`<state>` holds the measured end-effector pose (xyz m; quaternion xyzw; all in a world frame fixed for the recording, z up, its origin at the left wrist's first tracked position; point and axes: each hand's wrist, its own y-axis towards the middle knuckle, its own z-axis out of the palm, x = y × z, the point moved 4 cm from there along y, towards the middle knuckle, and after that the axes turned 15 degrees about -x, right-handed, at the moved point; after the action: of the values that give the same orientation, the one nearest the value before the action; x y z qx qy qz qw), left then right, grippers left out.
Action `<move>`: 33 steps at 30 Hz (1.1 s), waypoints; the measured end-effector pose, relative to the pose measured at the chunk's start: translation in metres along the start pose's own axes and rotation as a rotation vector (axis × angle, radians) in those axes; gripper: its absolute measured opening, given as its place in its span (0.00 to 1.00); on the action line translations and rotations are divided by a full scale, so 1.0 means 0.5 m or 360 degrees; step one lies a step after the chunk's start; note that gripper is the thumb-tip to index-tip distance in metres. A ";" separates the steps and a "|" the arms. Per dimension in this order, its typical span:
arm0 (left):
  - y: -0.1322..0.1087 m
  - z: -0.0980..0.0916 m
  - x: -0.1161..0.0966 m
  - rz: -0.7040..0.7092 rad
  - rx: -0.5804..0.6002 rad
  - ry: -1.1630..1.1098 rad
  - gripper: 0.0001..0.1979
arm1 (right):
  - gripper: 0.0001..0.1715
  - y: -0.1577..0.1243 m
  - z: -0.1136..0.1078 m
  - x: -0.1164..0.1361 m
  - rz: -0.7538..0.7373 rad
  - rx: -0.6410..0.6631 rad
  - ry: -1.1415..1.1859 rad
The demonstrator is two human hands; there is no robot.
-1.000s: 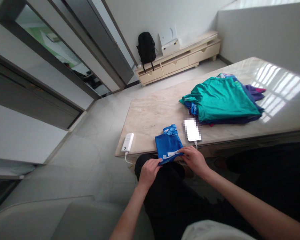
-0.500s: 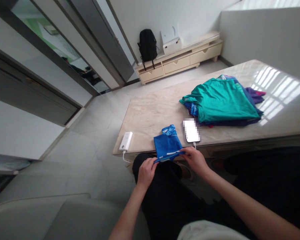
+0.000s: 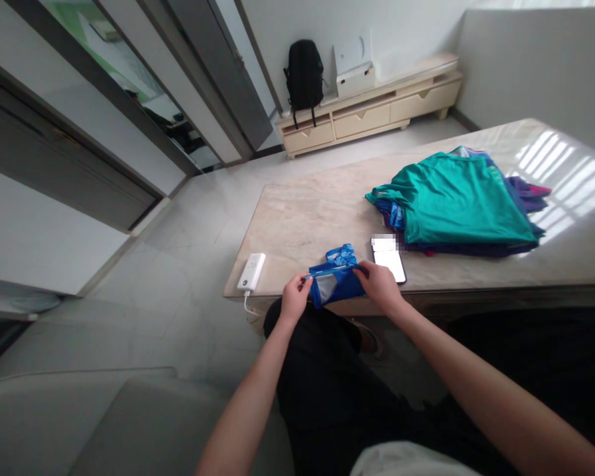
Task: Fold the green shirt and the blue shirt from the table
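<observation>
A blue cloth with a grey-white patch is stretched between my two hands at the table's near edge. My left hand pinches its left corner, and my right hand pinches the right one. Just beyond, a crumpled light-blue strap part rests on the marble table. Beside my right hand lies a phone with a lit screen. Further right is a pile of clothes with a green shirt on top.
A white power bank with a cable sits at the table's left corner. Beyond the table stands a low cabinet with a black backpack and a white box. A grey seat is at lower left.
Both hands have lifted the held edge of the blue cloth forward, over the part near the straps, and the grey-white patch now shows. The view has shifted slightly.
</observation>
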<state>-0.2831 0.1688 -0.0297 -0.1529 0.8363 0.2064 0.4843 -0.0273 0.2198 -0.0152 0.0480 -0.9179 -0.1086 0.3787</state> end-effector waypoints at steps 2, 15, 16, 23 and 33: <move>0.034 0.021 0.022 -0.0077 -0.0022 -0.0039 0.18 | 0.15 0.031 0.016 0.009 -0.0009 0.0002 -0.0109; 0.113 0.068 0.059 -0.0091 -0.0210 0.0135 0.11 | 0.18 0.085 0.061 0.030 -0.0134 0.0009 -0.0436; 0.115 0.064 0.046 -0.0044 -0.0234 0.0182 0.13 | 0.20 0.077 0.062 0.043 -0.0186 -0.0022 -0.0436; 0.056 0.130 -0.034 0.0440 -0.0066 0.0526 0.22 | 0.29 0.027 0.128 0.104 -0.0586 -0.0033 -0.0356; 0.036 0.145 0.016 0.0507 0.0046 0.1007 0.26 | 0.32 0.029 0.173 0.050 -0.0559 -0.0014 -0.0292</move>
<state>-0.2410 0.2196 -0.0655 -0.0701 0.9611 0.2099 0.1652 -0.1062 0.2437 -0.0541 0.1957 -0.9255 -0.1810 0.2689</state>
